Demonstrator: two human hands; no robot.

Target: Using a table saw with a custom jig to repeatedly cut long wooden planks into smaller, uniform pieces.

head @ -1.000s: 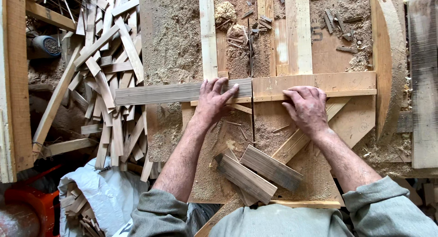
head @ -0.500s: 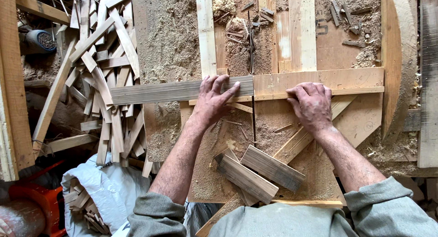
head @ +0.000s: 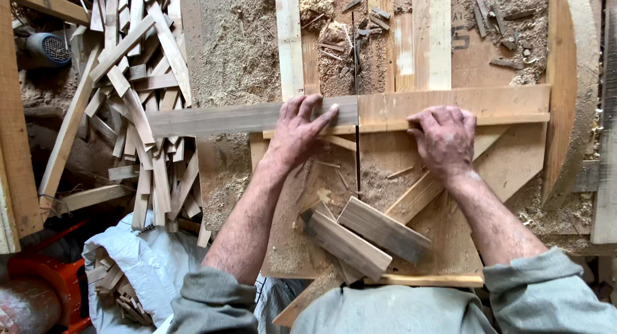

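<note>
Grey weathered board (head: 244,118) lies flat across the sawdust-covered workbench (head: 234,57), its long axis running left to right, one end jutting out past the bench toward the scrap pile and the other butted against a paler wooden fence (head: 475,104). Against the frames from a second ago, the board and both hands sit in nearly the same places; only the view has drifted slightly, so the piece reads as being held steady rather than fed along.

Largest nearby is the bench itself, then the heap of offcut slats (head: 138,102) well left of the fingers, above a white sack (head: 144,263). Below the wrists, toward the body, lie two short grey blocks (head: 363,237), one overlapping the other.

Left hand (head: 299,131) presses down on the board's right end, fingers spread and flat, fingertips reaching its far edge. Right hand (head: 443,136) rests on the pale fence, fingers curled over its near edge; whether they pinch anything beneath is hard to tell. Between the two hands a thin dark slot (head: 357,83) runs away from the fingers, possibly a saw line. Small chips (head: 498,22) lie scattered beyond the right fingertips.
</note>
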